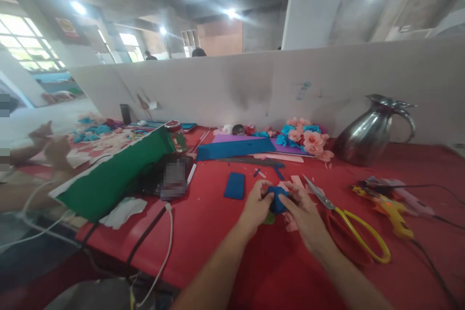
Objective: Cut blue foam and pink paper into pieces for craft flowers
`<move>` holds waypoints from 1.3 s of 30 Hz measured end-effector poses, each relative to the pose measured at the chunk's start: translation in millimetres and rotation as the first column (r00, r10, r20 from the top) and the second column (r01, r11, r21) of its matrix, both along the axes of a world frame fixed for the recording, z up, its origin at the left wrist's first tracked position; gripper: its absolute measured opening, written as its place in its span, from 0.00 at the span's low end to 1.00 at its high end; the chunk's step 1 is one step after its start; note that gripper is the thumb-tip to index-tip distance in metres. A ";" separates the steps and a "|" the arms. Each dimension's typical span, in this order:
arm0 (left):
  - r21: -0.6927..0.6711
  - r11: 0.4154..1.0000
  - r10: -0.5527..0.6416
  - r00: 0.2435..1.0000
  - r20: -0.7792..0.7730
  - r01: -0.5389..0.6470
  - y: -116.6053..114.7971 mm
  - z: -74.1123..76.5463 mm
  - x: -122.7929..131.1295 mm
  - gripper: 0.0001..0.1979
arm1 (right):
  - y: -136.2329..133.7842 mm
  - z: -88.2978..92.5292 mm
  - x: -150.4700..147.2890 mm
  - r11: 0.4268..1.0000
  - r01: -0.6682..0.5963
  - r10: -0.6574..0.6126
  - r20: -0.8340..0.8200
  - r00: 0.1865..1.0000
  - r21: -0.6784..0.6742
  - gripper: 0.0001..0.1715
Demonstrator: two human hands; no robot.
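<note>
Between my two hands is a piece of blue crepe paper (278, 201), pinched from both sides just above the red table (207, 237). My left hand (257, 203) grips its left edge with thumb and fingers. On the other side, my right hand (301, 209) has its thumb and fingers closed on the right edge. Pink paper pieces (298, 182) lie behind and under the hands, and a bit of green (269, 218) shows below the blue paper. A flat blue rectangle (234, 186) rests to the left of my hands.
Yellow-handled scissors (345, 223) and a yellow glue gun (394, 210) with a cord lie on the right. Behind them stands a metal jug (366, 131). Paper flowers (308, 138) sit near the partition. A green board (116, 174) stands left, with a person's hands beyond it.
</note>
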State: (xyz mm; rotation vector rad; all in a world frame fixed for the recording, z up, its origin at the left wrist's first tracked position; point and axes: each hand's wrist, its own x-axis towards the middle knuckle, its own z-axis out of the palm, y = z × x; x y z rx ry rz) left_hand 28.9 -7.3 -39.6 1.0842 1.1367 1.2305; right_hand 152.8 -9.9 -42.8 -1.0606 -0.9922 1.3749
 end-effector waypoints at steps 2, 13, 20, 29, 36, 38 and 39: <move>0.042 0.997 0.063 0.993 -0.096 -0.059 5.0 1.5 -11.0 0.12 | 0.1 0.6 1.1 0.998 0.051 -0.053 0.035 0.998 0.046 0.28; 0.175 0.787 0.441 0.340 -0.831 -0.591 18.0 6.1 -145.3 0.14 | 2.9 -18.2 4.7 0.956 -0.153 -0.018 0.574 0.819 0.249 0.09; 0.427 0.722 0.483 -0.044 -0.874 -0.544 13.5 4.7 -118.9 0.20 | -2.3 -16.8 3.4 0.856 -0.383 -0.187 0.900 0.395 0.346 0.12; 0.287 0.927 0.301 0.021 -0.953 -0.241 16.8 -5.5 -78.6 0.15 | -9.7 -14.2 -4.6 0.866 -0.399 -0.158 0.923 0.352 0.301 0.02; 0.251 0.967 0.255 0.099 -0.962 -0.043 11.0 -7.3 -48.6 0.16 | -10.0 -15.0 -5.7 0.874 -0.389 -0.123 0.908 0.401 0.290 0.07; 0.268 0.963 0.271 0.143 -0.952 -0.036 12.2 -7.4 -48.4 0.16 | -8.9 -16.4 -4.7 0.881 -0.368 -0.120 0.893 0.434 0.298 0.11; 0.282 0.958 0.285 0.177 -0.942 -0.043 13.2 -7.0 -51.4 0.16 | -8.3 -16.9 -4.0 0.881 -0.363 -0.121 0.886 0.448 0.304 0.13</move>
